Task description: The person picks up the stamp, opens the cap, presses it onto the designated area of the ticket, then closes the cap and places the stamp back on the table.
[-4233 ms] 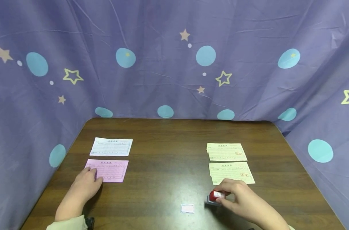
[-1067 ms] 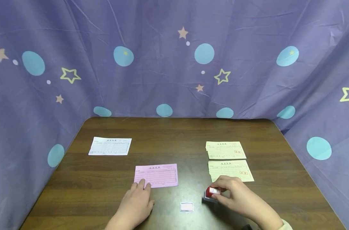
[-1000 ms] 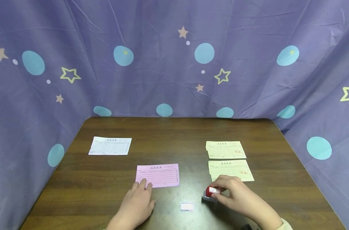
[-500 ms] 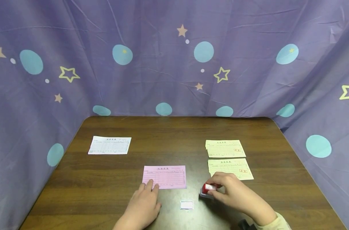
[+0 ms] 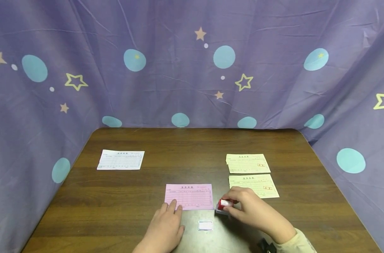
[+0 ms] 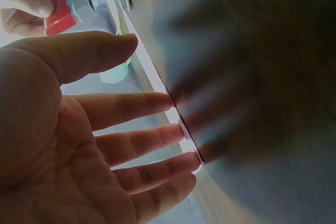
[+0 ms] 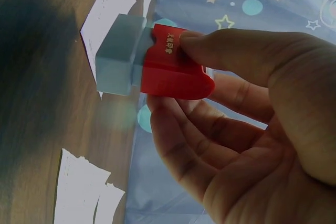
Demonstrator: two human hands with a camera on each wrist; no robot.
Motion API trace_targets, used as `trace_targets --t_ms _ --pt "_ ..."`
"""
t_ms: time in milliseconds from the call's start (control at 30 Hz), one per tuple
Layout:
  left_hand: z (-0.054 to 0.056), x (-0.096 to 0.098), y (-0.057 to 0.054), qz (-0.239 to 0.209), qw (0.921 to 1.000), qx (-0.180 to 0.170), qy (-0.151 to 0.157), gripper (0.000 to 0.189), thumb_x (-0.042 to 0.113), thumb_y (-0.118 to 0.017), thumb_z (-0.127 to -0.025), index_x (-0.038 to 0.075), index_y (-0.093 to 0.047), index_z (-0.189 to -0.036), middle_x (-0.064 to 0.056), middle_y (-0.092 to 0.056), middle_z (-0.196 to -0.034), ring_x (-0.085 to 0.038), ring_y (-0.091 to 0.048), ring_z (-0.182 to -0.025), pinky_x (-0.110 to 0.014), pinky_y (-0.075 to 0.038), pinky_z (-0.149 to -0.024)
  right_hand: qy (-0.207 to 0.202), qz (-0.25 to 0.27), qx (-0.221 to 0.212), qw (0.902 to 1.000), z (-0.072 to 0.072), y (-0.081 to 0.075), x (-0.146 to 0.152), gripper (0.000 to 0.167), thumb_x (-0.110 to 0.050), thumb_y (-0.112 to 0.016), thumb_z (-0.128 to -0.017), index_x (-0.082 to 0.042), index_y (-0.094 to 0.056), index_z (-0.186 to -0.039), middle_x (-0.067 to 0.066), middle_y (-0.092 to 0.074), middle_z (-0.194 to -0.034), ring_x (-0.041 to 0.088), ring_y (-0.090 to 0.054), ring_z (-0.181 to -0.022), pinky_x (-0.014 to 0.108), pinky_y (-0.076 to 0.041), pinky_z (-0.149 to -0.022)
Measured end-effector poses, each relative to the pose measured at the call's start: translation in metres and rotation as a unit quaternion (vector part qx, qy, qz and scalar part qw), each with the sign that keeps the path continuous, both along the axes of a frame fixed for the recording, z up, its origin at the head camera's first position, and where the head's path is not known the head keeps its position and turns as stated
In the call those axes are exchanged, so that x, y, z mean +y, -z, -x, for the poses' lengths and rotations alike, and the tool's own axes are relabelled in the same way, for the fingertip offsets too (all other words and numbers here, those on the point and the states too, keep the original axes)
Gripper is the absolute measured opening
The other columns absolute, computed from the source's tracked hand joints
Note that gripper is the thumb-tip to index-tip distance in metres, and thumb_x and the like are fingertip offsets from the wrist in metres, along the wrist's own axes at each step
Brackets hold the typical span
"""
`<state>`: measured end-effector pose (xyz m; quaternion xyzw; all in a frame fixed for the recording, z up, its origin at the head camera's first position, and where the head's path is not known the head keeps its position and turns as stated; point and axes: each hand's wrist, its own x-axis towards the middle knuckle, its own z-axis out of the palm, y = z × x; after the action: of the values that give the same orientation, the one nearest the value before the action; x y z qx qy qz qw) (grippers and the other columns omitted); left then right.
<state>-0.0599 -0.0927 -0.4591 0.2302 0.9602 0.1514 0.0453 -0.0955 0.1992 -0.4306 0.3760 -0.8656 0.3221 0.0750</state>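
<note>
My left hand [image 5: 164,228] rests straight fingertips on the lower left edge of a pink printed form pad [image 5: 189,197] lying near the table's middle. In the left wrist view the left hand [image 6: 100,124] is spread, thumb apart, along the pad's edge. My right hand [image 5: 252,211] pinches a red self-inking stamp [image 5: 224,204] just beyond the pad's lower right corner. In the right wrist view, thumb and fingers hold the red stamp [image 7: 173,64] by its handle, grey base [image 7: 118,59] towards the table. The base seems held above the wood.
Two yellow slips [image 5: 247,164] with red stamped boxes lie at the right, one behind the other. A white form pad [image 5: 121,160] lies far left. Before the pink pad sits a small white rectangle with a dark border [image 5: 205,226]. A purple curtain [image 5: 179,70] surrounds the wooden table [image 5: 93,211].
My left hand has slid the pink pad from the far left to the table's middle, beside the stamp. The right hand has moved slightly left with the stamp, still gripping it.
</note>
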Motion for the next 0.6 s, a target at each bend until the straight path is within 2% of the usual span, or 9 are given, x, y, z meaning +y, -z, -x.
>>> trace_targets --t_ms 167,333,467,600 --pt "-0.001 0.002 0.0 0.002 1.0 -0.002 0.003 0.058 0.024 -0.078 -0.085 -0.01 -0.062 -0.128 -0.034 -0.051 -0.138 -0.052 -0.05 -0.123 -0.065 -0.038 -0.102 -0.004 0.0 -0.005 1.0 0.003 0.002 -0.005 0.014 -0.003 -0.08 -0.084 -0.01 -0.074 -0.095 -0.012 -0.061 -0.086 0.003 -0.056 -0.076 0.024 -0.052 -0.066" --pt "-0.002 0.0 -0.006 -0.006 1.0 -0.001 0.005 0.06 0.023 -0.078 -0.086 -0.01 -0.059 -0.132 -0.034 -0.046 -0.144 -0.054 -0.045 -0.129 -0.068 -0.031 -0.106 -0.006 0.003 0.003 1.0 0.006 0.003 -0.008 0.014 -0.003 -0.08 -0.083 -0.01 -0.073 -0.094 -0.011 -0.06 -0.084 0.003 -0.056 -0.075 0.023 -0.051 -0.066" --pt "-0.001 0.0 -0.007 -0.002 0.9998 -0.016 0.013 0.054 0.023 -0.077 -0.088 -0.012 -0.063 -0.126 -0.033 -0.051 -0.139 -0.055 -0.045 -0.128 -0.066 -0.033 -0.106 -0.002 0.002 0.008 1.0 0.009 0.003 -0.009 0.016 -0.002 -0.081 -0.081 -0.009 -0.073 -0.093 -0.011 -0.059 -0.082 0.004 -0.055 -0.073 0.022 -0.05 -0.065" --pt "-0.003 0.002 -0.004 0.001 0.9995 -0.021 0.022 0.055 0.025 -0.077 -0.087 -0.013 -0.063 -0.125 -0.033 -0.052 -0.137 -0.054 -0.048 -0.126 -0.064 -0.038 -0.104 0.004 -0.002 0.002 1.0 0.012 0.003 -0.011 0.015 -0.002 -0.081 -0.082 -0.007 -0.074 -0.094 -0.009 -0.061 -0.084 0.004 -0.056 -0.074 0.022 -0.05 -0.065"
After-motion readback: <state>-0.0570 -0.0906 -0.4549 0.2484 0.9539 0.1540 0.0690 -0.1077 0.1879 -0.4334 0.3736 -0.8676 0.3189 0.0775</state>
